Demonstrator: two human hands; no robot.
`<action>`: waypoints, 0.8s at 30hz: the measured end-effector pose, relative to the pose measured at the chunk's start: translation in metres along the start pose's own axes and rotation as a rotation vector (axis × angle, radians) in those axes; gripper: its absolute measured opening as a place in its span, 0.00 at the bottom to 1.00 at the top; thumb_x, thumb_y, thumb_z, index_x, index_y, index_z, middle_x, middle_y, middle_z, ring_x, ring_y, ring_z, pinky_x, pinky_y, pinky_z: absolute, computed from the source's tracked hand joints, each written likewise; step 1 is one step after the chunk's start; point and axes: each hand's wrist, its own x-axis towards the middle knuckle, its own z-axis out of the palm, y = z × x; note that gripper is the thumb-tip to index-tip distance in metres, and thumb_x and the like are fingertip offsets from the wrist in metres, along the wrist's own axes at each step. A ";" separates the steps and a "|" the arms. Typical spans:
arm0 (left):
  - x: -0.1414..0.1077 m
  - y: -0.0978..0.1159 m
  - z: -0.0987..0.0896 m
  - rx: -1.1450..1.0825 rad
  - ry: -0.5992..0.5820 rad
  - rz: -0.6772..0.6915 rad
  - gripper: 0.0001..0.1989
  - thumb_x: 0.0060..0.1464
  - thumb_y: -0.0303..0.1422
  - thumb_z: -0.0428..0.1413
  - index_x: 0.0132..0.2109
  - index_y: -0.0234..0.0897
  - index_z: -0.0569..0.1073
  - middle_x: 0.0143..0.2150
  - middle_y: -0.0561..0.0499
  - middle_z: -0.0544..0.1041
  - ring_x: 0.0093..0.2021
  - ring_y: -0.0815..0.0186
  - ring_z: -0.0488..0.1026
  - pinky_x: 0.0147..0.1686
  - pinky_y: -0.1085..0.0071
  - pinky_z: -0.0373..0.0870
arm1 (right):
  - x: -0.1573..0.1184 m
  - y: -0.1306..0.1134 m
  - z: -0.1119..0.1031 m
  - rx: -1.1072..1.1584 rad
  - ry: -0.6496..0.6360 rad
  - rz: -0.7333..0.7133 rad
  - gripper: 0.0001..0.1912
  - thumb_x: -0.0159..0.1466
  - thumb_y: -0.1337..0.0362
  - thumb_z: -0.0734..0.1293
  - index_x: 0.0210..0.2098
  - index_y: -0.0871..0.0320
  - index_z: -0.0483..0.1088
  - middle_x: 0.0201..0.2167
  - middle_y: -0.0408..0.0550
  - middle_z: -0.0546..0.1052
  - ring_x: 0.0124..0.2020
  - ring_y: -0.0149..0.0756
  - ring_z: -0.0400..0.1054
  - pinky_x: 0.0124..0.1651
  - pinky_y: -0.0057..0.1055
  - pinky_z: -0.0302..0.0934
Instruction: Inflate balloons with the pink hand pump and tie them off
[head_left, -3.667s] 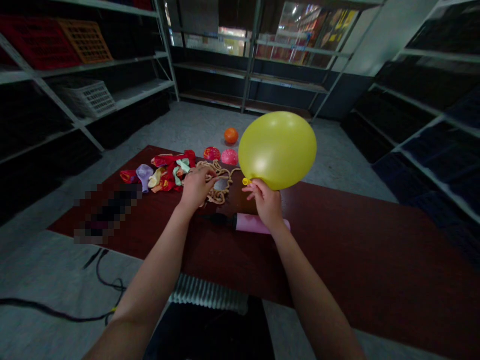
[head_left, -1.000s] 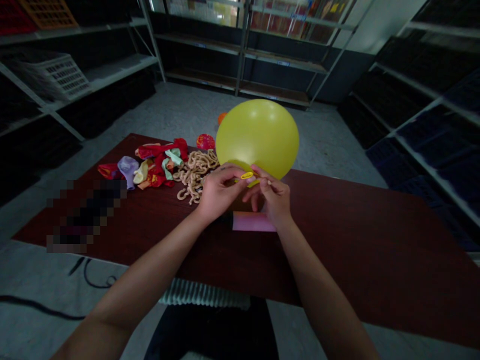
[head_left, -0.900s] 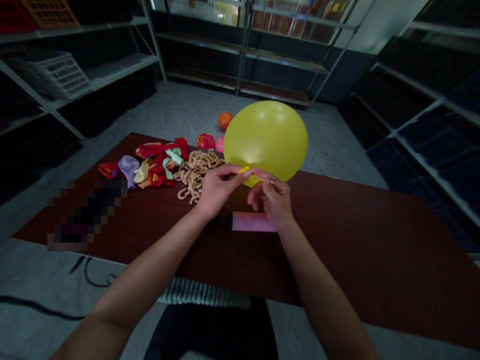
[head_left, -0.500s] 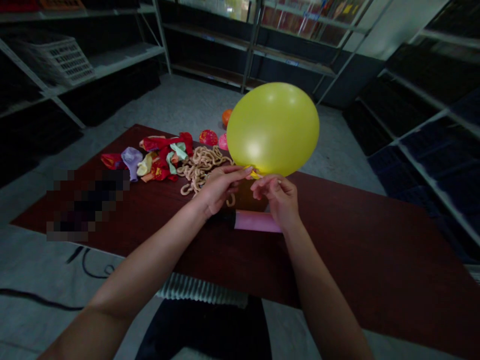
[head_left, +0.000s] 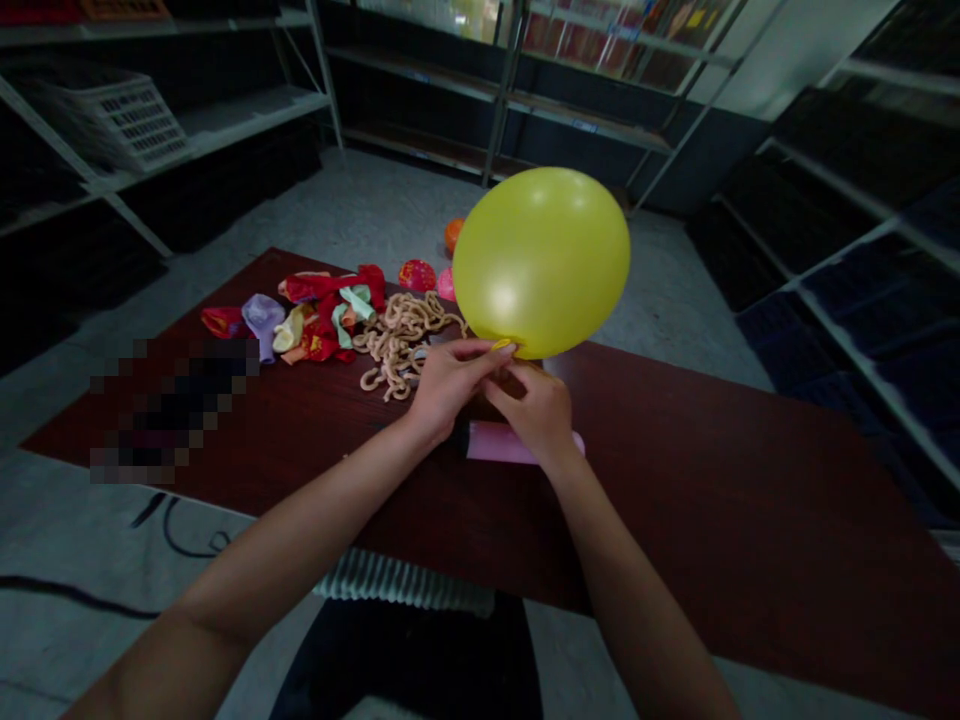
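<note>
A large inflated yellow balloon (head_left: 544,260) stands above the table, its neck low between my hands. My left hand (head_left: 454,382) is closed, thumb and fingers pinching the yellow neck. My right hand (head_left: 536,405) is closed against the same neck from the other side, its fingertips touching those of the left and partly hidden. Below my right hand lies a pink cylinder with a black end (head_left: 499,442), partly covered by that hand. To the left of my left hand is a pile of tan knotted cord (head_left: 397,340).
Uninflated balloons (head_left: 322,315) in several colours lie on the dark red table (head_left: 712,480). Beyond its far edge are a red balloon (head_left: 417,275), a pink one (head_left: 447,284) and an orange one (head_left: 454,235). Metal shelves stand around; a white crate (head_left: 142,120) sits on the left one.
My right hand has moved left and in against my left hand at the balloon's neck. The yellow balloon has shifted slightly left, and more of the pink cylinder's right end shows.
</note>
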 end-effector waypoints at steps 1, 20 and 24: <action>-0.001 -0.001 0.001 0.013 -0.001 0.027 0.07 0.50 0.37 0.71 0.34 0.39 0.85 0.33 0.49 0.83 0.32 0.64 0.77 0.32 0.70 0.75 | 0.000 0.000 0.000 -0.009 0.003 0.010 0.15 0.63 0.50 0.69 0.41 0.53 0.81 0.39 0.51 0.85 0.41 0.45 0.79 0.45 0.39 0.70; -0.005 0.003 -0.017 1.131 -0.259 1.088 0.11 0.70 0.29 0.53 0.50 0.43 0.81 0.50 0.48 0.80 0.41 0.68 0.79 0.38 0.75 0.74 | 0.016 0.019 -0.003 1.168 -0.015 0.501 0.26 0.53 0.43 0.77 0.19 0.55 0.64 0.16 0.36 0.65 0.16 0.23 0.55 0.18 0.24 0.48; -0.007 0.005 -0.018 1.028 -0.446 1.076 0.13 0.71 0.25 0.50 0.54 0.38 0.77 0.54 0.45 0.80 0.52 0.64 0.79 0.49 0.70 0.76 | 0.015 0.022 -0.001 1.188 -0.058 0.545 0.24 0.52 0.45 0.77 0.21 0.54 0.66 0.18 0.35 0.67 0.19 0.23 0.57 0.20 0.24 0.52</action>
